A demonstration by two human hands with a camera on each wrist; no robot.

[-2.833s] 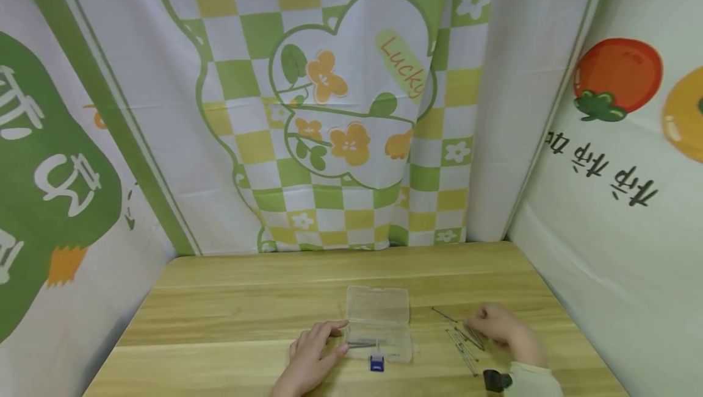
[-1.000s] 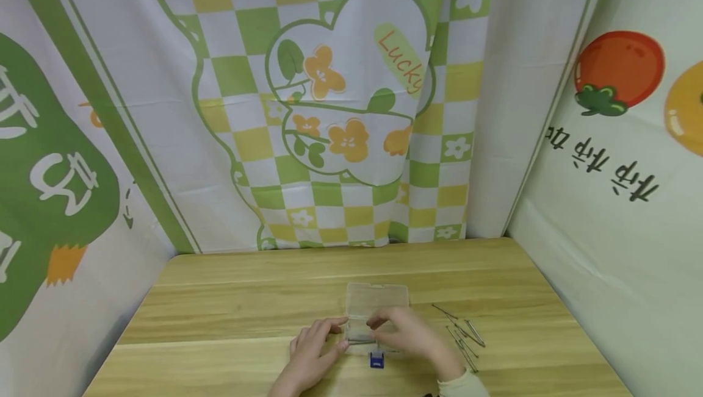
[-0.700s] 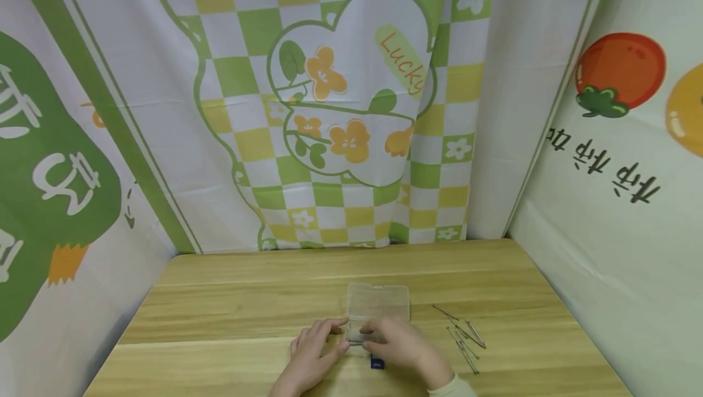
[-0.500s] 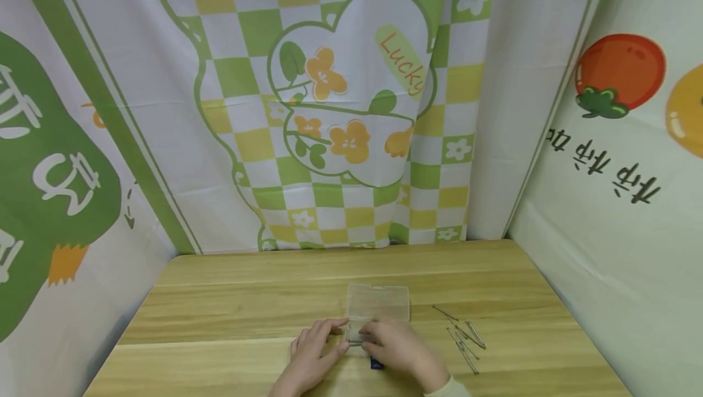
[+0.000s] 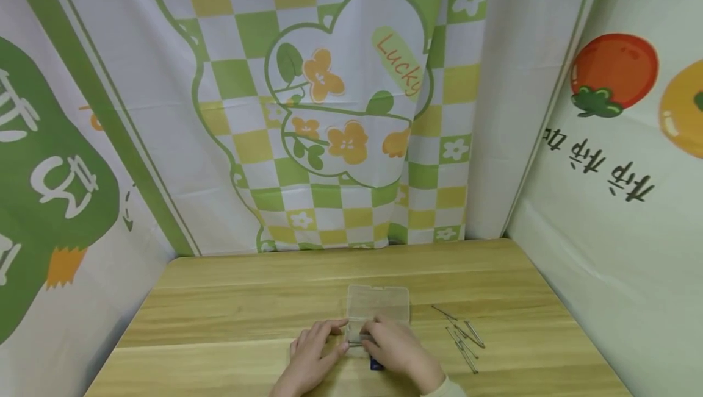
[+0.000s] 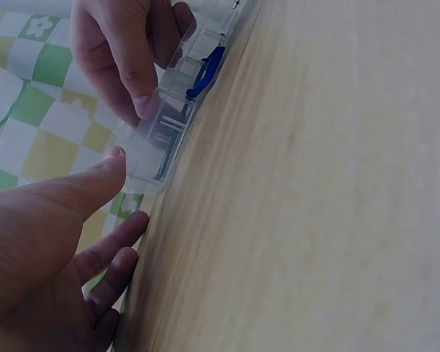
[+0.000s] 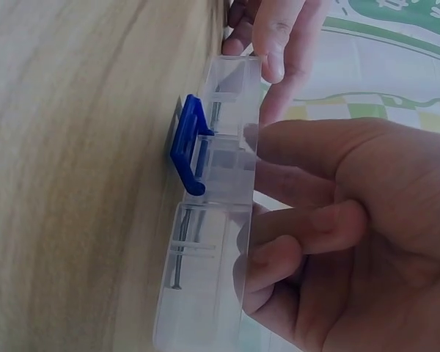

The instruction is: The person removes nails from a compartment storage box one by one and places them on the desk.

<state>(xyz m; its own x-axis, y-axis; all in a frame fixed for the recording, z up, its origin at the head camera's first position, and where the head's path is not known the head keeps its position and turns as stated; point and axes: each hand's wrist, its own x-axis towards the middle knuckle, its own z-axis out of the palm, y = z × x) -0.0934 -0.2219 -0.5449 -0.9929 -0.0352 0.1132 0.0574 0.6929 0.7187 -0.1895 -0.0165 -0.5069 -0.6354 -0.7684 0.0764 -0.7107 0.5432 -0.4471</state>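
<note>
A clear plastic box [image 5: 379,301] stands on the table with its lid folded back and a blue latch [image 7: 183,143] at its front. Inside, through the wall in the right wrist view, a nail [image 7: 179,264] shows. My left hand [image 5: 313,354] is at the box's left side, thumb tip [image 6: 116,154] at the corner and fingers loosely spread. My right hand [image 5: 395,345] reaches into the box from above with bent fingers. Its fingertips are partly hidden by the box, and I cannot tell whether they hold a nail.
Several loose nails [image 5: 475,334] lie in a scattered group on the wooden table [image 5: 230,305], right of the box. A checkered curtain [image 5: 351,202] hangs along the table's back edge, with printed cloth walls at both sides.
My right hand has moved left from the loose nails into the box, where it has stayed with little movement over the last half second. My left hand has kept its place.
</note>
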